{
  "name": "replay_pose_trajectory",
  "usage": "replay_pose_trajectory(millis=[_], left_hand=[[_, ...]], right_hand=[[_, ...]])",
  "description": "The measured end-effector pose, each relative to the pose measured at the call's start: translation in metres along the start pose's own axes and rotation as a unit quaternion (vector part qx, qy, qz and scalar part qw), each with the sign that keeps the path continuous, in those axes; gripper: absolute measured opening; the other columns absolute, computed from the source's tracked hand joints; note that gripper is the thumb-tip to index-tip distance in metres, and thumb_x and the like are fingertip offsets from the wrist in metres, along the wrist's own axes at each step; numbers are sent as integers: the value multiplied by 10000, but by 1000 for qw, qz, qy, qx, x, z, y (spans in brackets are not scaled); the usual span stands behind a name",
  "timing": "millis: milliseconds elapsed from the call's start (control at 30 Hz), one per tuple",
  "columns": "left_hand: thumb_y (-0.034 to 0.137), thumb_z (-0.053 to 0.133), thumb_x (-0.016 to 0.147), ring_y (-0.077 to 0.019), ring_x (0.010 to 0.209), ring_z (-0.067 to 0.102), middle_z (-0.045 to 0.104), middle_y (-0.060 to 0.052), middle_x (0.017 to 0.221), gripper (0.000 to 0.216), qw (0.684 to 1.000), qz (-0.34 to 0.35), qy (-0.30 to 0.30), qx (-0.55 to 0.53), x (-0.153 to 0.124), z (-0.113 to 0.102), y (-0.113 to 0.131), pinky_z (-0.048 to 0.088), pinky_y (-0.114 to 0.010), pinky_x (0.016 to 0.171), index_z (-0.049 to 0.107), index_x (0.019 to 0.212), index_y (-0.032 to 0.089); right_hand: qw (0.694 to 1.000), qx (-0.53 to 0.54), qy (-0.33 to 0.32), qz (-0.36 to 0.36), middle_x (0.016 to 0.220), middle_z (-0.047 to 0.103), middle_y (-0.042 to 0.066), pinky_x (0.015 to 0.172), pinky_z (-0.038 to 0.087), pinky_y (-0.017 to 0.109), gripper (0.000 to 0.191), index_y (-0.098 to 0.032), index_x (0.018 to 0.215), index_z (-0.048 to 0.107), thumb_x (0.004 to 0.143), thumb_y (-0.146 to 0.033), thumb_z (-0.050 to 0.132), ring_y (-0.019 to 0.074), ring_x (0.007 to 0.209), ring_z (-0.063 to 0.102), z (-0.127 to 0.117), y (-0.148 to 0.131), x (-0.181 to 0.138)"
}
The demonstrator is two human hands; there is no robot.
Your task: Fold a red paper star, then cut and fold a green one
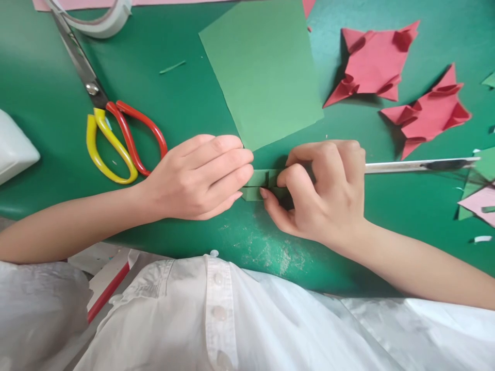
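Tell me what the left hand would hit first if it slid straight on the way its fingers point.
Likely the right hand: the left hand points across the small folded green paper both pinch, fingertips nearly meeting.

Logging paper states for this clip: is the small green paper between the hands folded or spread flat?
Folded. The green paper piece shows layered edges and a step between the left hand and right hand, unlike the flat green sheet behind.

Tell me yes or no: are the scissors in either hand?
No. The scissors lie on the table, beside the left hand; both hands pinch a folded green strip.
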State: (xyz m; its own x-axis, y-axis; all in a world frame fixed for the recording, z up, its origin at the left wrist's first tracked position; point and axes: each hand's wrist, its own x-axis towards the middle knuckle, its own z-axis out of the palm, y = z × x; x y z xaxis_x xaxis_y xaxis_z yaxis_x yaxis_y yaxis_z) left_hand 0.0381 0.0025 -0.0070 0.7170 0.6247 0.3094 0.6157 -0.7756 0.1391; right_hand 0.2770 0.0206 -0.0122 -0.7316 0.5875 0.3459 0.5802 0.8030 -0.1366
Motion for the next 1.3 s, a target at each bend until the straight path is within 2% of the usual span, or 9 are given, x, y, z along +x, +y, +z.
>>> replay_pose_trajectory(millis=[100,233,333,433,567,800,1067,1200,1300], left_hand=[[355,535,961,-251,1060,707,725,-85,1125,248,1000,-11,-9,-4,-1,1,0,590,-396,796,633,1104,177],[338,588,941,-277,1020,718,731,-105,1092,247,1000,-9,20,-16,-1,3,-1,598,-406,754,633,1082,141],[336,618,927,-281,982,729,735,-91,1074,230,999,-11,36,-27,0,5,-3,596,-398,718,632,1057,147],[332,618,928,-291,1011,723,724,-79,1101,215,998,-31,25,-56,-1,5,-3,590,-417,731,619,1084,183],[343,608,930,-288,1010,712,715,-69,1095,198,995,-65,9,-78,-1,5,-2,574,-424,727,617,1083,217],[341,643,905,-285,987,689,716,-83,1039,205,991,-89,36,-94,4,5,3,556,-408,729,623,1026,177],[255,655,884,-263,950,665,714,-74,1000,98,977,-156,42,-139,8,4,9,550,-430,775,612,928,179],[251,645,883,-249,958,654,697,-58,1009,88,975,-166,42,-143,9,5,10,545,-438,805,602,934,194],[275,652,879,-240,967,644,681,-52,1014,115,974,-167,47,-147,9,5,10,545,-447,844,598,949,201]], right_hand=[[1000,8,2,-6,921,662,164,715,421,389,266,-121,924,605,857,-377,628,252,814,589,0,0,0],[1000,9,3,0,975,685,155,732,448,386,341,-107,1099,606,885,-372,609,271,861,621,2,1,0],[1000,7,-3,-3,944,702,127,723,453,373,235,-149,1065,604,902,-318,606,263,862,632,3,1,0],[1000,10,1,-14,905,713,110,691,453,364,186,-166,1046,597,916,-298,609,251,834,637,3,1,0],[1000,15,2,-9,899,723,105,666,460,360,171,-170,1040,600,927,-297,613,240,795,640,1,1,0],[999,32,10,21,887,713,102,642,458,351,134,-175,1040,602,950,-273,583,218,743,623,1,0,1],[998,50,25,5,883,682,90,614,433,342,173,-157,1069,571,972,-300,564,202,737,586,4,1,-1],[997,68,10,23,908,687,97,635,438,346,176,-179,1111,536,985,-301,541,208,763,600,3,1,-1],[997,71,25,28,905,678,102,628,458,350,184,-182,1124,509,979,-290,540,214,749,602,3,0,-1]])
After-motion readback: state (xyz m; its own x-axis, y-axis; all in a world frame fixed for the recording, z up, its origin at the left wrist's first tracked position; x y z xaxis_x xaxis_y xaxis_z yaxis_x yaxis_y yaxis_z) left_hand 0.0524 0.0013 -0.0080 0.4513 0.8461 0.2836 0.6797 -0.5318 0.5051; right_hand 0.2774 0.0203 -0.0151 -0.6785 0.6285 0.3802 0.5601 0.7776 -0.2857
